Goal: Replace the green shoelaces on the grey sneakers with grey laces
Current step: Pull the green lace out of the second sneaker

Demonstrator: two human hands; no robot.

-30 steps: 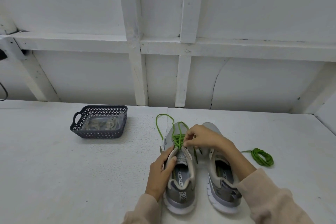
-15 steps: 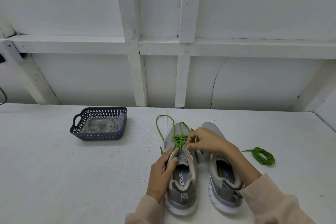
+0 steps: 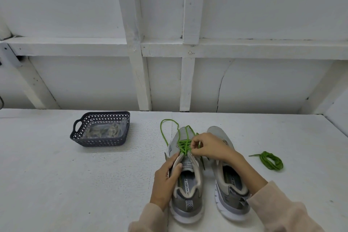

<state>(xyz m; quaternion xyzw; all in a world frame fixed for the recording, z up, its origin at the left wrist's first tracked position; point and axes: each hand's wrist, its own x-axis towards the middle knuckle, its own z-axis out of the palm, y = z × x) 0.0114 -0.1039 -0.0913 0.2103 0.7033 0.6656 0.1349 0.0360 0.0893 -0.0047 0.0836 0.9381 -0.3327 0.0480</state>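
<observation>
The left hand [image 3: 165, 181] curls round the collar of the laced sneaker [image 3: 188, 192], with the thumb at the tongue. The right hand [image 3: 211, 148] pinches the green lace [image 3: 183, 145] with bent fingers. The other sneaker [image 3: 216, 132] stands just beside. A coiled lace [image 3: 271, 161] lies to the right. The basket [image 3: 105, 141] with grey laces [image 3: 103, 130] sits well apart on the left, and bare table [image 3: 56, 175] lies between.
</observation>
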